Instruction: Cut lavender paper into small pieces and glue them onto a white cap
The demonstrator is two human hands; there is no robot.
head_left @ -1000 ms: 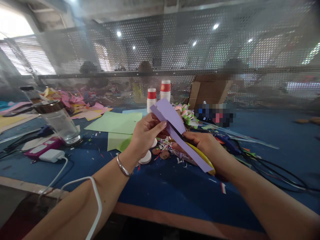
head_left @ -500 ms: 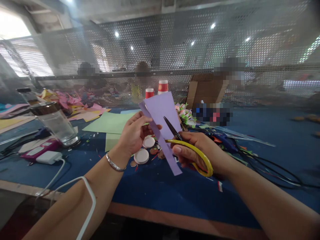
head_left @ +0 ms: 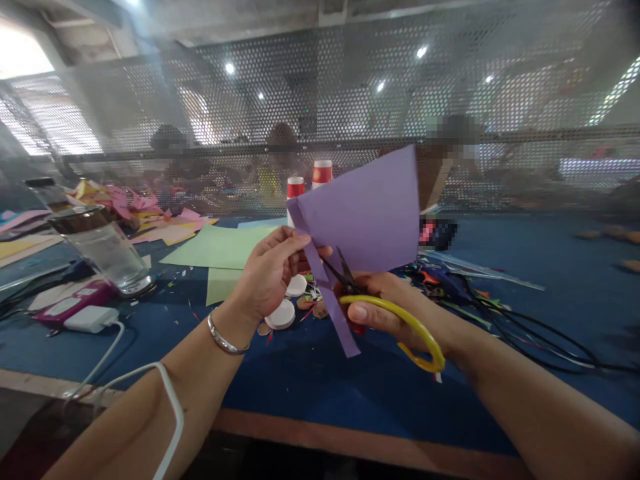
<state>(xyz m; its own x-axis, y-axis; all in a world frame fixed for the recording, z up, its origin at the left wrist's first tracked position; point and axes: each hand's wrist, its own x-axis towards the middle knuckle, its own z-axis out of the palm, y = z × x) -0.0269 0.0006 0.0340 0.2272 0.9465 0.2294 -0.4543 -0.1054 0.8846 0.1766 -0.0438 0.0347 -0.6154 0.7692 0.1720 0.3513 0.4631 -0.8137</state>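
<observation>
A sheet of purple paper [head_left: 367,213] stands raised above the table, and a narrow purple strip [head_left: 334,303] hangs down along its left side. My left hand [head_left: 273,267], with a silver bracelet at the wrist, pinches the strip and the sheet's left edge between thumb and fingers. In my right hand [head_left: 390,303] are scissors [head_left: 407,320] with yellow handles and dark blades. The blades are spread and point up and left at the strip, close to my left fingertips. Whether they touch the paper I cannot tell. My right fingers are partly hidden behind the handles.
White round discs [head_left: 281,315] and scraps lie below the paper. Green sheets [head_left: 215,247], a glass bottle [head_left: 107,250] and a purple power strip [head_left: 75,303] are on the left. Red-and-white paper cups [head_left: 323,172] stand behind. Black cables [head_left: 525,340] run along the right.
The purple sheet has swung up and to the right, showing more of its face. The scissors' blades have opened wider and come to the strip. My left hand has barely moved.
</observation>
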